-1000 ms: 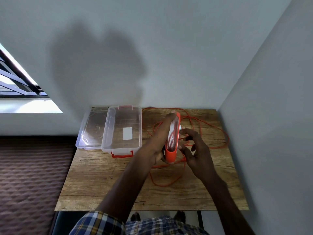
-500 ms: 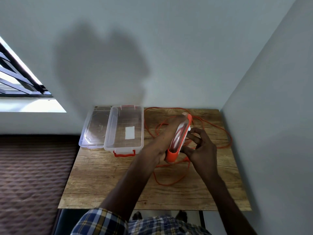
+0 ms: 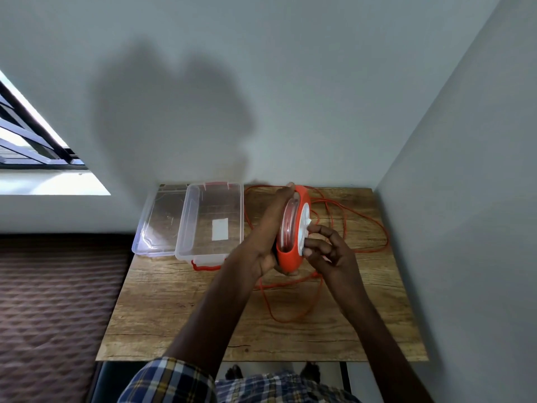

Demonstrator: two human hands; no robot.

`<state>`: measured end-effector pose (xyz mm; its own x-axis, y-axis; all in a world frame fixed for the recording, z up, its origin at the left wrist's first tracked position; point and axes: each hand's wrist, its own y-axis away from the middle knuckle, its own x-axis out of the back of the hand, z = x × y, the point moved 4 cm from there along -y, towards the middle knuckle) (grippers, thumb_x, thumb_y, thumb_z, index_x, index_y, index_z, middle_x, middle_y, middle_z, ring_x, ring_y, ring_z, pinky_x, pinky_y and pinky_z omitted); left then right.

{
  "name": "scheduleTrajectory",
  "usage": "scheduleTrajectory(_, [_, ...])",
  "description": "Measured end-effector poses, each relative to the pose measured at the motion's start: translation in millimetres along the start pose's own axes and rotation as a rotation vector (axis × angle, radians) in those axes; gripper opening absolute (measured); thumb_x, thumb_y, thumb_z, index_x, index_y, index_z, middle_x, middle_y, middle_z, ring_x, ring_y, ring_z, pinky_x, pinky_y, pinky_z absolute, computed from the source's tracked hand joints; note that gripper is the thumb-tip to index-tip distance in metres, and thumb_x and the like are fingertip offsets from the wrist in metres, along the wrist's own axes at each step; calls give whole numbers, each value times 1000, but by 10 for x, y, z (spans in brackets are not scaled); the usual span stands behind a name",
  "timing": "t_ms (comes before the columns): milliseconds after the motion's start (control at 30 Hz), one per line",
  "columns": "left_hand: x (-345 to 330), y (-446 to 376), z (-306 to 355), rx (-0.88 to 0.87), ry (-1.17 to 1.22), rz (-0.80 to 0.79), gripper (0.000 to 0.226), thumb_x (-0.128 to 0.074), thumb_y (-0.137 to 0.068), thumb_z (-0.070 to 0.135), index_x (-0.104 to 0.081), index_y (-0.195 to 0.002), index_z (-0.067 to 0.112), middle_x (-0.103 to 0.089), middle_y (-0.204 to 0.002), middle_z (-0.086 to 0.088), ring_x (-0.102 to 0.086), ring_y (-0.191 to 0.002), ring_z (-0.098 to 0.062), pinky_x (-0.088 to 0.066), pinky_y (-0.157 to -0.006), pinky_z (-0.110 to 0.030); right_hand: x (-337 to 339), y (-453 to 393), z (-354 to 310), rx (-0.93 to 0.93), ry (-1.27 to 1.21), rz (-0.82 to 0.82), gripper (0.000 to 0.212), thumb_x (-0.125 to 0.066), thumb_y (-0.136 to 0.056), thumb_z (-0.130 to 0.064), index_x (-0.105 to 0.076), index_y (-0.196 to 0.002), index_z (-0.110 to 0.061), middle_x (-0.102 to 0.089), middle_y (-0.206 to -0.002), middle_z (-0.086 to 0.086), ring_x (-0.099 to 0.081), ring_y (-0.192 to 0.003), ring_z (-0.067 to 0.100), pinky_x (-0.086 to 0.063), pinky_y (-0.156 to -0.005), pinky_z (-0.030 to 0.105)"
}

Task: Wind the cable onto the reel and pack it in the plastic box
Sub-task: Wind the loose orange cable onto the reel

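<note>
An orange cable reel [image 3: 290,257] with a white face is held on edge above the table. My left hand [image 3: 266,231] grips its left side, fingers stretched up to its top rim. On the white face, my right hand [image 3: 327,245] has its fingertips pinched on the small white crank knob. Loose orange cable [image 3: 360,219] lies in loops on the table behind, right of and below the reel. Left of the reel stands the clear plastic box [image 3: 189,216], open, with red latches and a white label on its floor.
The clear lid [image 3: 158,225] lies flat against the box's left side. The wooden table [image 3: 180,309] sits in a corner, with walls behind and to the right. A brown patterned surface lies left of the table. Feet show under the near edge.
The reel has tilted so its white face turns more toward me. My right hand has shifted down the face with the knob. The cable loops have shifted slightly.
</note>
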<state>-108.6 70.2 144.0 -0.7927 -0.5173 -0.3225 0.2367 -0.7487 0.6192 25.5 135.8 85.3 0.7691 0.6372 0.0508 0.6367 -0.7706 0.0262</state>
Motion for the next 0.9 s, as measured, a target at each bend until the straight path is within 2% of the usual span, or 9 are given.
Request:
scheduleTrajectory(100, [12,11,-4,6,21,13,60,-41,-95,76,-63,-115,23,-71,-104,-9,-69,-94,-28,-58,-69,-38,-19,19,-26,157,251,-50,57,-70,-98,-19,-49,-149,-31,-75,-121,-6,-72,-109,8,-59,-77,25])
scheduleTrajectory(300, [-3,2,-58,0,37,6,69,-45,-91,74,-54,-138,25,-67,-102,-3,-65,-96,-26,-59,-80,-42,36,5,-113,277,388,25,48,-71,-98,-17,-56,-142,-26,-77,-96,-11,-73,-89,5,-47,-65,12])
scheduleTrajectory(367, [-10,3,-59,-20,30,4,63,-43,-96,71,-54,-136,23,-68,-102,-1,-67,-94,-23,-62,-66,-34,49,-10,-120,210,310,7,49,-74,-95,-15,-57,-140,-24,-80,-92,-8,-74,-90,3,-50,-67,12])
scheduleTrajectory(500, [-15,-9,-71,-60,-3,8,65,-42,-99,68,-58,-138,19,-69,-108,1,-72,-90,-17,-60,-67,-32,59,-43,-153,101,102,-2,49,-78,-89,-18,-60,-134,-28,-80,-86,1,-77,-89,16,-60,-77,42])
scheduleTrajectory(600, [-24,-23,-49,-84,12,-2,62,-44,-99,68,-62,-132,19,-72,-120,-7,-72,-101,-25,-58,-88,-41,36,-56,-211,73,105,55,51,-82,-85,-18,-64,-132,-28,-78,-79,6,-75,-76,22,-57,-71,32])
scheduleTrajectory(667, [-44,-33,-67,-81,-8,22,65,-40,-99,69,-59,-136,20,-67,-129,-11,-66,-106,-28,-51,-100,-50,14,-82,-192,-136,-54,128,42,-82,-85,-23,-69,-125,-23,-76,-73,3,-64,-54,18,-48,-51,24])
scheduleTrajectory(733, [-45,-55,-100,-92,-25,52,59,-41,-98,71,-66,-114,20,-71,-113,-7,-69,-101,-27,-54,-96,-48,-40,-82,-113,-409,-249,118,38,-79,-84,-40,-71,-111,-16,-69,-70,0,-41,-45,9,-27,-44,22])
scheduleTrajectory(800, [-16,-119,-137,-92,-38,61,53,-47,-95,73,-68,-106,25,-75,-104,-6,-71,-109,-33,-56,-99,-49,-93,-56,-110,-549,-347,80,36,-77,-82,-49,-70,-96,-18,-68,-76,3,-34,-47,7,-22,-46,22])
scheduleTrajectory(900, [43,-160,-131,-85,-37,50,55,-44,-100,67,-63,-125,22,-72,-110,-6,-69,-105,-28,-57,-93,-43,-115,-34,-215,-401,-225,130,27,-77,-88,-43,-74,-98,-18,-76,-78,4,-48,-51,12,-35,-50,25])
